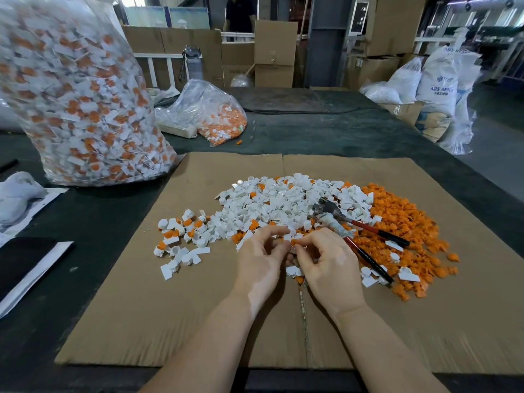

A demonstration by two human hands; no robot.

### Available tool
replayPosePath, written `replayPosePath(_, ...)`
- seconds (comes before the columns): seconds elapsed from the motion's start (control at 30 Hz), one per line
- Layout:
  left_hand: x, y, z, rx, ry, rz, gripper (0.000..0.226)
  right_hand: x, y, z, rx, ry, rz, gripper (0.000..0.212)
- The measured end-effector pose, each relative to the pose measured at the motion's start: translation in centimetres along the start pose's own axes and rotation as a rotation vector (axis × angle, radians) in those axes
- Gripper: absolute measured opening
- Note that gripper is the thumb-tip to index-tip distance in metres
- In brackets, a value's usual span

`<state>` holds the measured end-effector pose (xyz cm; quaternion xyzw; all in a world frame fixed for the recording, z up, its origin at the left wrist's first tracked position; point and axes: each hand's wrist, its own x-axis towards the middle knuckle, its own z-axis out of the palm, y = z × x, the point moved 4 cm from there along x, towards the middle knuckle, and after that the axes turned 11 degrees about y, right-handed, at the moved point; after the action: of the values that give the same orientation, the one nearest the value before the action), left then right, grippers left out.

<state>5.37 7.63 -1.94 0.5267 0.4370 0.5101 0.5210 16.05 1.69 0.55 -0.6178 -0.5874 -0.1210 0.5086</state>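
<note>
Between the 2 sets of fingertips, just below mid-frame, sits a small white piece [287, 237] with an orange cap [295, 242] at its right end. The left hand [259, 262] pinches the white body with thumb and forefinger. The right hand [329, 268] pinches the cap the same way, its other fingers loosely curled. Piece and cap lie along a left-to-right line, so the parting pull, as I judge it, runs along that axis, each hand drawing toward its own side. Just above the hands spreads the white pile [283, 202]. The orange pile [402, 222] fills the right, nearer the right hand. Pliers [365, 226] lie where the 2 piles meet. All rest on cardboard [170, 321], and a full bag [79, 103] stands at upper left.
</note>
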Motion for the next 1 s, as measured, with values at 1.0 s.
replayPosePath(1.0,-0.3,0.0,-0.1,0.088,0.014,0.06,0.028,-0.2,0.7,0.4,-0.053,-0.03,0.122,0.023)
